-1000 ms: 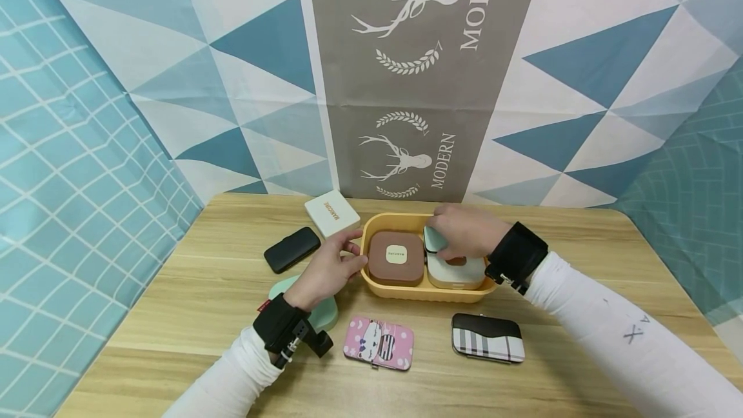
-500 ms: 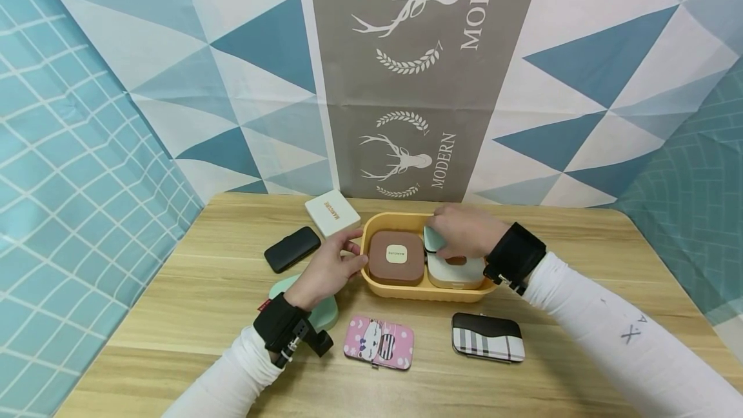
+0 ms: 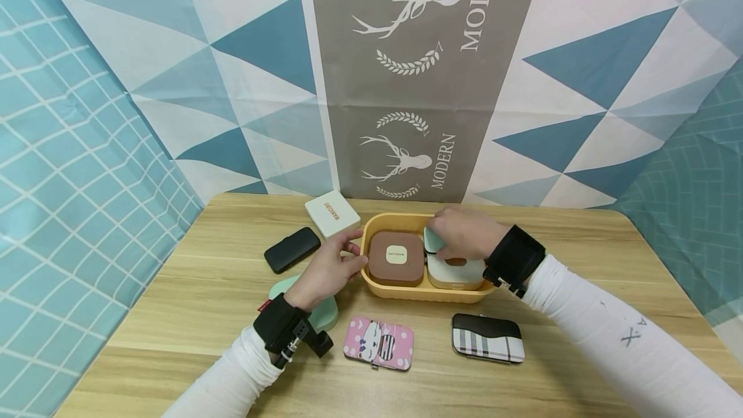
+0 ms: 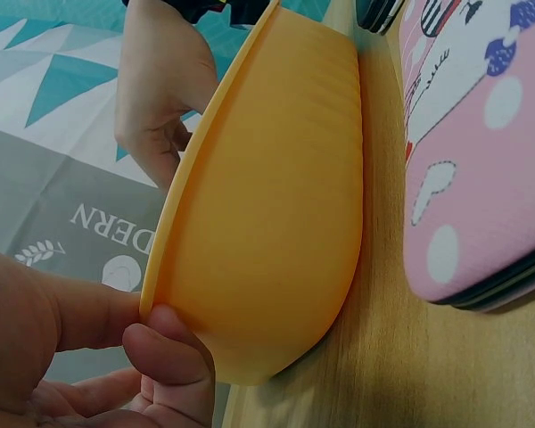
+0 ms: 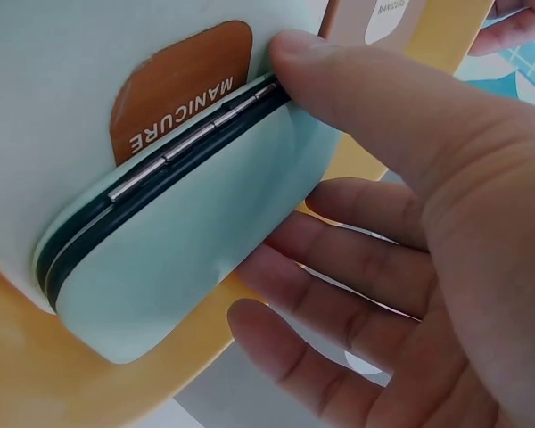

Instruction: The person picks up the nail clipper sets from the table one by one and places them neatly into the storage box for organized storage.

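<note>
My left hand [image 3: 329,271] pinches the left rim of a yellow basket [image 3: 400,293], thumb outside and a fingertip over the edge in the left wrist view. Inside the basket, a brown manicure case [image 3: 378,271] lies at left and a whitish manicure case [image 3: 464,274] at right. My right hand [image 3: 469,231] holds a small mint manicure case [image 5: 196,241] with a dark hinged edge. Its thumb lies on the hinge side and the fingers on the far side. The mint case stands on edge against the whitish case, near the basket's back wall.
Left of the basket lie a white "MANICURE" box [image 3: 333,213] and a black case [image 3: 292,249]. A green case [image 3: 326,316] is partly under my left wrist. In front lie a pink cat-print case [image 3: 378,342] and a plaid case [image 3: 487,338] on the wooden table [image 3: 592,276].
Hardly anything differs: both hands keep their places, and my right forearm has shifted very slightly to the left. The basket and cases stay put.
</note>
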`<action>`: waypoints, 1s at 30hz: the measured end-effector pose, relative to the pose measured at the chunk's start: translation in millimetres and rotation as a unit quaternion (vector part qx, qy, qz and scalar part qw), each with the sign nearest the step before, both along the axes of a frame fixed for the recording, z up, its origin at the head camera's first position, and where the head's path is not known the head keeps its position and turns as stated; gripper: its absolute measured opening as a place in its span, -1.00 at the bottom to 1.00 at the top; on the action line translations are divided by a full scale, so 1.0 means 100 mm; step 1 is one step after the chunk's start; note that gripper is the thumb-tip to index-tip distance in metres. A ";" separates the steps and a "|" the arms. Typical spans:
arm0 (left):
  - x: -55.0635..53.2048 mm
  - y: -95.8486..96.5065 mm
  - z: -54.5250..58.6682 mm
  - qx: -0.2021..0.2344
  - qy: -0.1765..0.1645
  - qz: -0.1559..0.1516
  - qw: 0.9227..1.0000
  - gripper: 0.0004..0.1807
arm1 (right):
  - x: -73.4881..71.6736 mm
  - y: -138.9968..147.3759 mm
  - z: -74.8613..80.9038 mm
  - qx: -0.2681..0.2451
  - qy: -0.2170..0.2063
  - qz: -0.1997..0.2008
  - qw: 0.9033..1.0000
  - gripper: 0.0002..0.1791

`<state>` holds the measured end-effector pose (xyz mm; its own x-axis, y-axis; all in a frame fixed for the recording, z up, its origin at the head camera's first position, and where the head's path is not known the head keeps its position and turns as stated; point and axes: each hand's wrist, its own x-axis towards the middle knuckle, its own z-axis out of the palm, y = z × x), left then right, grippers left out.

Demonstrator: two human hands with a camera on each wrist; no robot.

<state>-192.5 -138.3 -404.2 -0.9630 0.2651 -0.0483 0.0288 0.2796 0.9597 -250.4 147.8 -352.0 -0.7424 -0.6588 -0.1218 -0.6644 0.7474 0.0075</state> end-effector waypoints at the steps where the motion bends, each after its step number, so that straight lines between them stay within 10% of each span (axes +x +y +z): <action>1: 0.00 0.00 0.00 0.001 0.000 0.000 1.000 -0.40 | 0.00 0.00 0.00 0.000 0.000 0.000 1.000 -0.59; 30: -0.01 -0.01 -0.01 0.005 0.001 -0.003 1.000 -0.40 | 0.02 0.05 -0.06 -0.023 0.047 0.026 0.998 -0.56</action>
<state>-193.3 -138.9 -405.5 -0.9616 0.2711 -0.0431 0.0327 0.2690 0.9626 -248.2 153.3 -357.6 -0.7134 -0.7004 -0.0222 -0.7006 0.7125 0.0374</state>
